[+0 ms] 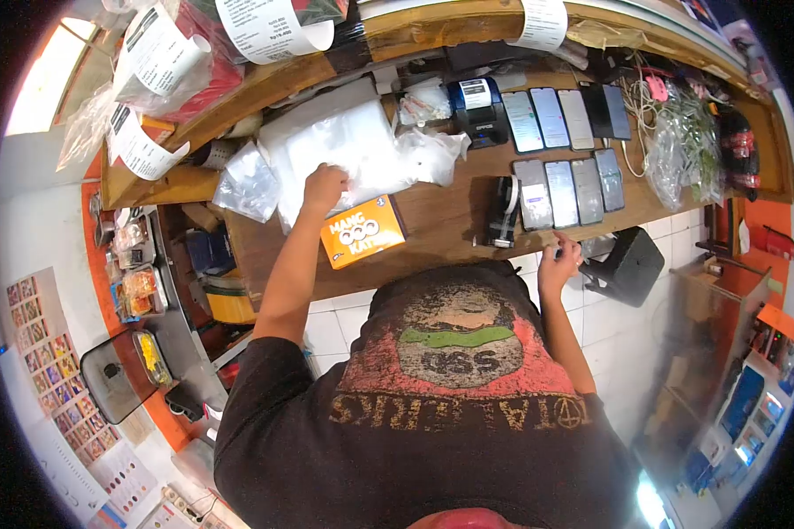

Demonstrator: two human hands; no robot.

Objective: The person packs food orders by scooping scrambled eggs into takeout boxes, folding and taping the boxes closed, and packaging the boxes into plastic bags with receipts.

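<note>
Reaching forward, the left hand (325,187) lies palm-down with curled fingers on a stack of clear plastic bags (335,145) spread across the middle of the wooden desk (441,216); whether its grip pinches a bag cannot be told. Just beside that hand, nearer the desk's front edge, lies one orange box (362,231). The right hand (559,260) hovers at the front edge, fingertips pinched narrowly together; whether anything sits between them cannot be told. Just beyond it, nine phones (560,192) lie face-up in two rows: five in the far row, four in the near one. One black tape dispenser (503,212) stands left of the near row, and one label printer (476,110) sits toward the back edge. A raised wooden shelf (265,84) curves along the back, carrying packed parcels with printed receipts (154,53). White floor tiles (326,331) show below the desk, with orange walls around the room.
</note>
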